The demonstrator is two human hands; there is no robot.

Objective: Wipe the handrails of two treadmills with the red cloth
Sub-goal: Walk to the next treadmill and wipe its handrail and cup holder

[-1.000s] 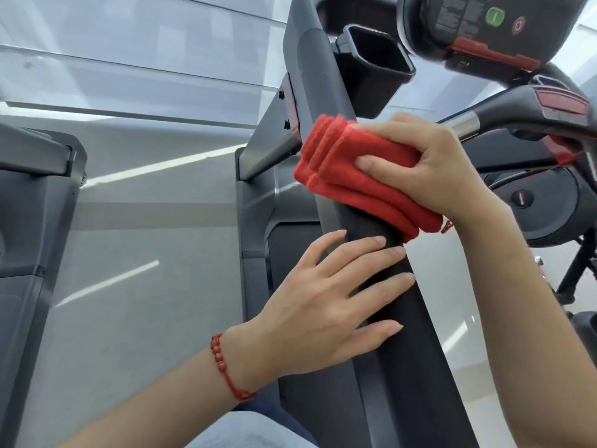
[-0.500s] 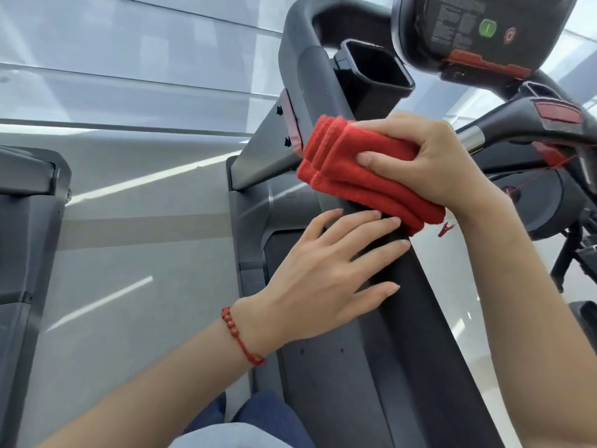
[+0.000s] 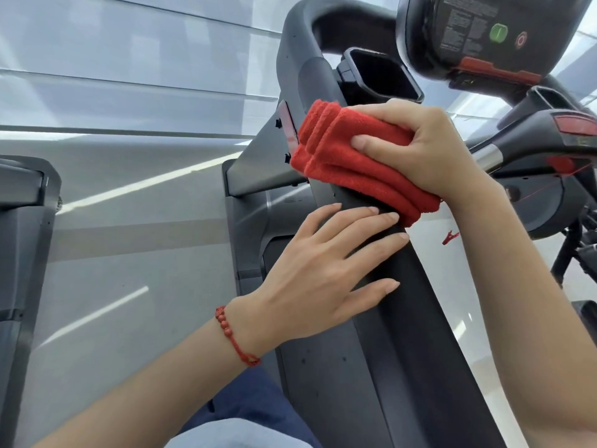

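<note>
A folded red cloth [image 3: 342, 156] is wrapped over the dark handrail [image 3: 416, 318] of the treadmill in front of me. My right hand [image 3: 420, 150] grips the cloth and presses it onto the rail, just below the rail's upper bend. My left hand [image 3: 326, 270] lies flat on the same rail right below the cloth, fingers spread, a red bead bracelet on its wrist. Part of a second treadmill [image 3: 22, 240] shows at the left edge.
The treadmill's console [image 3: 478, 33] with a green and a red button hangs at the top right, a black cup holder [image 3: 381, 74] beneath it. A second grip bar [image 3: 529, 137] and a red safety clip [image 3: 449, 237] are to the right. Grey floor lies between the machines.
My left hand has slid up the rail until its fingertips nearly touch the cloth. My right hand with the cloth has stayed at about the same spot on the rail.
</note>
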